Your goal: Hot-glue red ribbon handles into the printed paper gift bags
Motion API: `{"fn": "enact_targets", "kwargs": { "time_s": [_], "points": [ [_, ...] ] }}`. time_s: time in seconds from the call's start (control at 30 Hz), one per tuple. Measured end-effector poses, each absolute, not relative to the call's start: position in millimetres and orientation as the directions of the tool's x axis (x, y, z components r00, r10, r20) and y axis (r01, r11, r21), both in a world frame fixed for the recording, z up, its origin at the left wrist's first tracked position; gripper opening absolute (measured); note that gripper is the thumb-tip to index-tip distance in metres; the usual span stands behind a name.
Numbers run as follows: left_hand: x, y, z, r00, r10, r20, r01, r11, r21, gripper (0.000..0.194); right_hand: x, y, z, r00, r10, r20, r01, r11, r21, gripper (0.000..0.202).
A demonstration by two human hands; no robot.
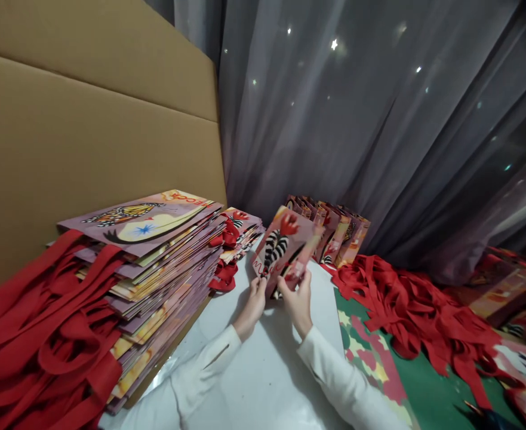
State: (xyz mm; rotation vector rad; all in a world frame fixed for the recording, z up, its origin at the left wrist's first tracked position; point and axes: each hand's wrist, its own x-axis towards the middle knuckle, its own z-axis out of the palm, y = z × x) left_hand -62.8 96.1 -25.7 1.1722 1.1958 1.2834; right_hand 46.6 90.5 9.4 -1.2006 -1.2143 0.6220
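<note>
A pink printed paper bag point(285, 233), with a red tulip and black-and-white stripes on its front, stands tilted above the white tabletop point(263, 370). My left hand point(251, 309) pinches its lower left part between thumb and fingers. At the lower right, my right hand point(297, 300) is closed on the side of the same bag. The bag looks partly unfolded, though its far side is hidden. Left of my hands rises a tall stack of flat printed bags point(168, 269) with red ribbon handles point(52, 334) hanging from it.
A smaller flat stack point(245, 224) lies behind the tall one. Opened bags point(350, 230) stand in a row at the back. Red ribbons point(415, 304) are heaped on a green sheet point(433, 388) to the right. Cardboard point(97, 137) and a grey curtain point(334, 119) bound the space.
</note>
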Motion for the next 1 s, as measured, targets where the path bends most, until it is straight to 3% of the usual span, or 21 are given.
{"fn": "enact_targets", "kwargs": {
  "time_s": [0.13,0.23,0.37,0.5,0.57,0.67,0.8,1.0],
  "points": [
    [-62.9,97.2,-20.4,-0.155,0.986,-0.061,-0.014,0.060,0.998,0.053,35.5,156.1,-2.3,0.259,0.805,0.534,0.468,0.379,-0.798,0.061],
    [-61.1,90.8,-12.6,-0.157,0.985,-0.071,-0.022,0.068,0.997,0.040,21.9,201.0,-11.8,0.315,0.795,0.519,0.605,0.254,-0.755,0.065],
    [-61.0,80.8,-3.0,-0.153,0.986,-0.071,-0.053,0.064,0.997,0.036,5.7,239.2,-14.2,0.451,0.764,0.462,0.630,0.095,-0.771,0.072],
    [-60.8,79.0,4.5,-0.168,0.984,-0.059,-0.097,0.043,0.994,0.034,-10.5,240.3,-15.6,0.437,0.702,0.562,0.665,0.168,-0.727,0.063],
    [-61.4,80.2,8.4,-0.186,0.982,-0.038,-0.148,0.010,0.989,0.033,-25.0,234.4,-14.8,0.344,0.668,0.660,0.722,0.261,-0.641,0.053],
    [-65.0,81.5,15.2,-0.237,0.971,0.018,-0.215,-0.071,0.974,0.033,-52.2,231.2,-4.7,0.052,0.701,0.711,0.773,0.423,-0.473,0.057],
    [-71.7,81.6,24.4,-0.354,0.927,0.125,-0.196,-0.205,0.959,0.029,-76.3,242.3,21.3,-0.394,0.802,0.449,0.744,0.565,-0.357,0.071],
    [-77.3,81.6,31.6,-0.390,0.910,0.145,-0.164,-0.223,0.961,0.022,-84.4,251.9,46.5,-0.471,0.825,0.313,0.770,0.557,-0.310,0.091]
  ]
}}
